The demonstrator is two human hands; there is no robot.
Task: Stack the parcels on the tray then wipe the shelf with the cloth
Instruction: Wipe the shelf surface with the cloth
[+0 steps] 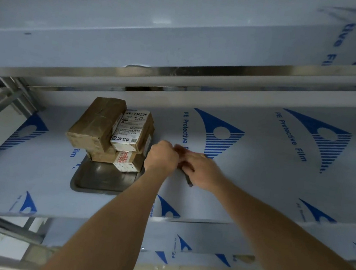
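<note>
Brown cardboard parcels stand stacked on a dark metal tray (92,180) on the shelf (257,166). The upper two lie side by side: a plain taped parcel (95,123) and a parcel with a white label (132,130), over a lower parcel (123,158). Just right of the stack my left hand (162,155) is curled into a fist. My right hand (199,170) meets it, and both hold a dark cloth (186,177), mostly hidden between them, one end hanging below my right hand.
The shelf is covered in white film printed with blue logos. Another shelf (161,35) hangs close above, with a steel front rail (179,73). A lower shelf edge (206,231) shows beneath my arms. Steel frame posts (11,93) stand at the left.
</note>
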